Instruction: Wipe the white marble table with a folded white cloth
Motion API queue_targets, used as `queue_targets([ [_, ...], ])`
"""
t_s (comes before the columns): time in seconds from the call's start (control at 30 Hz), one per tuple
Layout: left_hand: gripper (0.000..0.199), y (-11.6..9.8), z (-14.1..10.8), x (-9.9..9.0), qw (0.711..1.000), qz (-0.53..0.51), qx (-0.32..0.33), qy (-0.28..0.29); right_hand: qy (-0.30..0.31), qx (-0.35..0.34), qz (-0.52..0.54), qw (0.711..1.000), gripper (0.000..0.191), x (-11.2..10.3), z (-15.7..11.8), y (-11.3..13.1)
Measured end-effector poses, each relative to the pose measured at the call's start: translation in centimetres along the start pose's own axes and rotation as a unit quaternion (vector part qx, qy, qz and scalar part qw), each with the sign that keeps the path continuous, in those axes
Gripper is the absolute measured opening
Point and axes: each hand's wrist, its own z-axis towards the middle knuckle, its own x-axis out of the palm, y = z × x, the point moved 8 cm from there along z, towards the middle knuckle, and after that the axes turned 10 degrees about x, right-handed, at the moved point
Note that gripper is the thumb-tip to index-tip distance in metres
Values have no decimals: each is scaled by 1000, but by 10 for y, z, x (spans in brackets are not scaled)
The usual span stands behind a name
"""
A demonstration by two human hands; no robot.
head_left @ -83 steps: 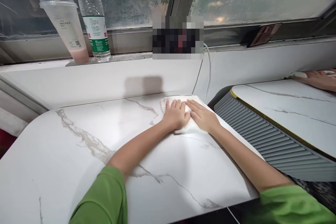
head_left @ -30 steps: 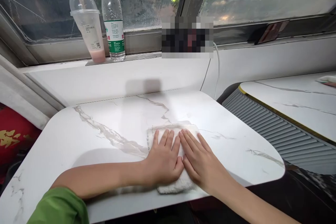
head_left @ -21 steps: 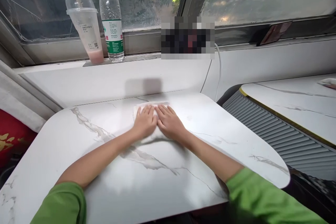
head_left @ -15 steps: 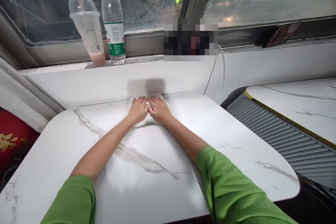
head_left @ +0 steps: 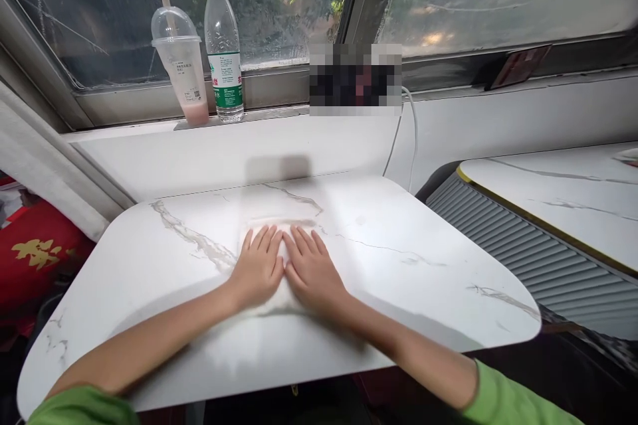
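Both hands lie flat, side by side, on a white cloth (head_left: 279, 302) spread on the white marble-patterned table (head_left: 409, 292). My left hand (head_left: 256, 269) presses on the cloth's left part with its fingers stretched out and pointing away from me. My right hand (head_left: 312, 269) lies on the right part, its fingers also extended, and the two thumbs nearly touch in the middle. Much of the cloth is hidden beneath the palms.
On the window sill stand a plastic cup (head_left: 182, 73) with a straw and a green-capped bottle (head_left: 224, 53). White cables (head_left: 413, 139) hang beside a blurred patch. A second table (head_left: 563, 206) is at the right, a red bag (head_left: 42, 249) at the left.
Both hands have slid the cloth from the table's far edge near the wall back toward me, to about the middle of the table. My view has shifted slightly too.
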Motion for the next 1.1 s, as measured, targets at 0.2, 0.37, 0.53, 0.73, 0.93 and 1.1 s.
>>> queue_targets([
  [0.2, 54, -37, -77, -7, 998, 45, 34, -5, -10, -95, 19, 995, 56, -16, -61, 48],
  [0.37, 53, 2, -65, -2, 1000, 9, -22, 10, 14, -95, 31, 995, 56, -1, -29, 56],
  [0.53, 46, 90, -9, -3, 991, -42, -121, -27, 26, -45, 56, 997, 54, 27, 62, 54],
  [0.73, 38, 165, 54, -16, 989, -43, -116, -86, 13, -14, 93, 995, 48, 48, 160, 52],
  [0.93, 40, 175, 59, -13, 989, -23, -128, -77, 8, -12, 92, 996, 47, 50, 172, 50],
  [1.1, 43, 149, 28, -11, 991, -1, -121, -63, 33, -11, 85, 996, 52, 42, 133, 59],
])
